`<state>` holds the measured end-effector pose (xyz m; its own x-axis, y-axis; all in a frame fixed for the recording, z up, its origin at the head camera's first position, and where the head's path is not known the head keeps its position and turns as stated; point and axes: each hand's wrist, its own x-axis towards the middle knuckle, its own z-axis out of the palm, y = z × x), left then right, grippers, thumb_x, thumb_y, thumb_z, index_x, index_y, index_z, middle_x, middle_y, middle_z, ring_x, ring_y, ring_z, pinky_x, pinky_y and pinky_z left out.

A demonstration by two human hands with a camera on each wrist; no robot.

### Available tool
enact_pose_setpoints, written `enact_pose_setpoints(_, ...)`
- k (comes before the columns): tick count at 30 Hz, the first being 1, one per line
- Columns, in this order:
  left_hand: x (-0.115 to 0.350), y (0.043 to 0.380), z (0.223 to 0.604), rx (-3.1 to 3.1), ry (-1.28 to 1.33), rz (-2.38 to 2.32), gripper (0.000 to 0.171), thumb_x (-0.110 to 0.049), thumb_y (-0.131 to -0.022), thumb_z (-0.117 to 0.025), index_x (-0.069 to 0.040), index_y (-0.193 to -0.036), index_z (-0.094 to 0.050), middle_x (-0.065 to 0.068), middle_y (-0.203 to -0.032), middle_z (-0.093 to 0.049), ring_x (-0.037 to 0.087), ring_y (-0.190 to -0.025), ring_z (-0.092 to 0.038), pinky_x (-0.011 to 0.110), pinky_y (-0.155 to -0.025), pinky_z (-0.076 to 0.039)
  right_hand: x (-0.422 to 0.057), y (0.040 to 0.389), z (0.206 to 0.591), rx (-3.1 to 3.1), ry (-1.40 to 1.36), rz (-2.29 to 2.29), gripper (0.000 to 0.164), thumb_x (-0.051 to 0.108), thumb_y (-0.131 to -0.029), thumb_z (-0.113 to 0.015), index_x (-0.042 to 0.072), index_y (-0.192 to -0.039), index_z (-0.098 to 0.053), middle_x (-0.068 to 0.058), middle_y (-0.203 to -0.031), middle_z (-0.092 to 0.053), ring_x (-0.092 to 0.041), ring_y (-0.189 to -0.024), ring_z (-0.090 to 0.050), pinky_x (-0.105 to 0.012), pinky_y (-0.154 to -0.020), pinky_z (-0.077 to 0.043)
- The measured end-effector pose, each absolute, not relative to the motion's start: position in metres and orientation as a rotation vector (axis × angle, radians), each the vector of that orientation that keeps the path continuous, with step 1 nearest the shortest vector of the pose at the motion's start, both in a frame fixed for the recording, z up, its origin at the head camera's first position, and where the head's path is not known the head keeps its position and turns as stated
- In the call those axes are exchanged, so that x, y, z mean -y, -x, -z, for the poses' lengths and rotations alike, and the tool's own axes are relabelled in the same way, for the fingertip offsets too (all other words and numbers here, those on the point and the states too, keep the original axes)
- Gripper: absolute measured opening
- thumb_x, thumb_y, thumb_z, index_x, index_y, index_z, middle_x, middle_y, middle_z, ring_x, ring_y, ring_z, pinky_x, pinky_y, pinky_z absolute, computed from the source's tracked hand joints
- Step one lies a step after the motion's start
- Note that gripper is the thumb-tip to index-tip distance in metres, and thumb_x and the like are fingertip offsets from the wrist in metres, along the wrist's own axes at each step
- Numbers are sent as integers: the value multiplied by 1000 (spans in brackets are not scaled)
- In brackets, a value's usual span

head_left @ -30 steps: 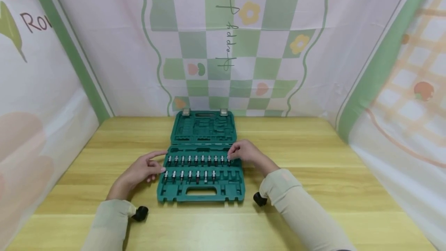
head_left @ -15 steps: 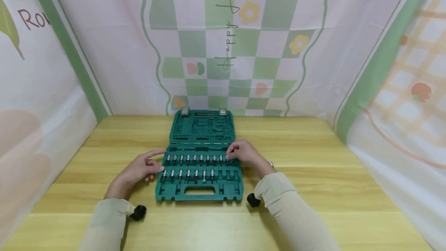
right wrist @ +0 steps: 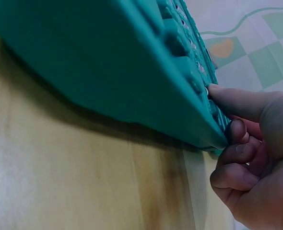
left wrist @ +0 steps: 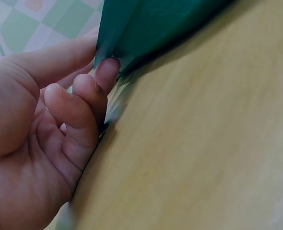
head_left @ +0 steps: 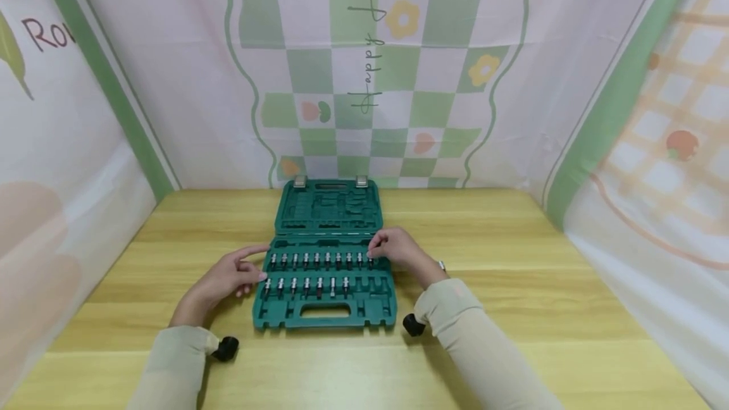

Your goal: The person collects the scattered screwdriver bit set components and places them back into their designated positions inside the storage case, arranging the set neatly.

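A green plastic tool case (head_left: 319, 304) lies unfolded on the table, its lid (head_left: 327, 204) leaning back. Silver-topped socket bits with dark tips sit in two rows, a far row (head_left: 316, 261) and a shorter near row (head_left: 306, 286). My right hand (head_left: 401, 250) pinches the rightmost socket bit (head_left: 371, 264) of the far row, which stands in its slot; the fingertips cover its top. In the right wrist view the thumb (right wrist: 237, 101) reaches over the case's rim. My left hand (head_left: 230, 275) holds the case's left edge, thumb (left wrist: 60, 62) and a fingertip (left wrist: 107, 69) against it.
Slots (head_left: 376, 285) at the right of the near row hold no bits. The wooden table (head_left: 512, 271) extends on both sides of the case. Patterned cloth (head_left: 364, 68) hangs behind and beside it. Black wrist cameras (head_left: 226, 348) stick out from both sleeves.
The whole view has shifted slightly. Both hands keep their places at the case, the right one still at the far row's last socket bit.
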<state>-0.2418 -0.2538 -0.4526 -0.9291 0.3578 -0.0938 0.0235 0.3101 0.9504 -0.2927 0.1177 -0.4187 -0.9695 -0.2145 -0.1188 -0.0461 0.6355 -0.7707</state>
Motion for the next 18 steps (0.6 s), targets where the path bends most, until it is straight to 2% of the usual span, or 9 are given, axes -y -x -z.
enact_pose_setpoints(8, 253, 242, 453, -2298, -365, -1660, 65, -11, -94, -66, -8, -151, -35, 15, -84, -65, 19, -57, -52, 28, -50, -47, -121, 297, 412, -2689, 322, 1197, 6, 12, -90, -71, 9, -85, -70, -3, -91, -62, -19, -81, -51, -32, -68, -44)
enact_pose_setpoints(13, 253, 242, 452, -2297, -363, -1666, 65, -11, -93, -66, -8, -150, -36, 15, -83, -65, 18, -57, -51, 28, -50, -46, -130, 300, 405, -2693, 400, 1253, 6, 11, -91, -69, 6, -88, -69, -6, -80, -58, -20, -68, -47, -32, -59, -42)
enact_pose_setpoints(18, 253, 241, 451, -2295, -359, -1672, 65, -10, -93, -66, -7, -150, -35, 15, -82, -64, 18, -57, -51, 28, -49, -46, -139, 302, 402, -2692, 408, 1283, 6, 11, -91, -69, 6, -88, -70, -8, -73, -56, -18, -63, -45, -31, -57, -41)
